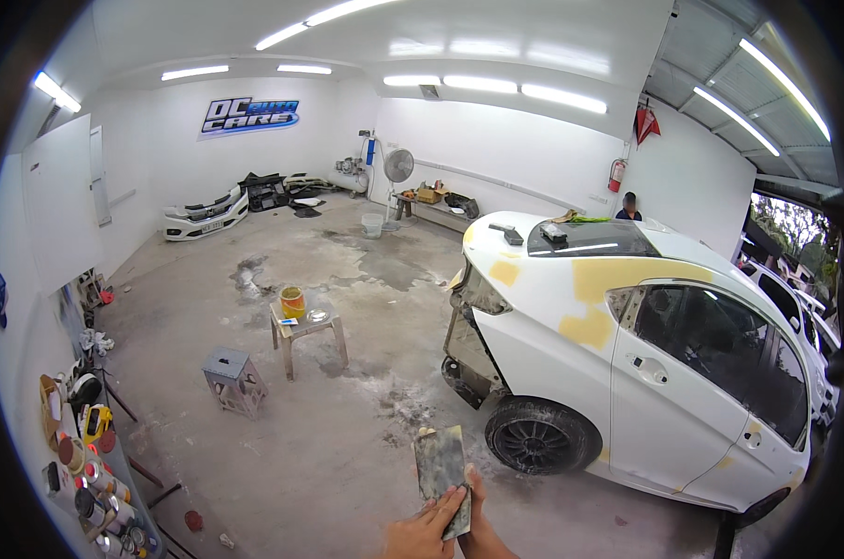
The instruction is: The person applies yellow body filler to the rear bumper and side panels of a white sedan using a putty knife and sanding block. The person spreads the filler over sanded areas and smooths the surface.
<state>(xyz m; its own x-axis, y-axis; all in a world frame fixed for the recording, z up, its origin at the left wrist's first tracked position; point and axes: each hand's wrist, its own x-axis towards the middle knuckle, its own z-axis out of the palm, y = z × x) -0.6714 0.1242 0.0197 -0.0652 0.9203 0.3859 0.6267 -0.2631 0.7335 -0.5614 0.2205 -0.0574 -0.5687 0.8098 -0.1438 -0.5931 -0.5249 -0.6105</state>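
Low in the middle of the head view, a flat, rectangular grey board [439,460] with pale, dusty smears is held up at a tilt. My left hand [424,529] lies over its lower end, fingers pressed together along the surface. From the other side, my right hand [480,518] grips the board's right edge, its thumb upright and its other fingers partly hidden. To the right stands a white car [557,373] with yellowish filler patches [587,329] on its rear quarter. Its rear bumper is off, baring the inner rear panel [468,345].
A small table [310,326] carries a yellow-stained can [292,302]; a grey stool [234,377] stands nearby. Cans and bottles [105,484] crowd a bench at lower left. The rear wheel [541,435] is close to my hands. A person [630,209] is behind the car.
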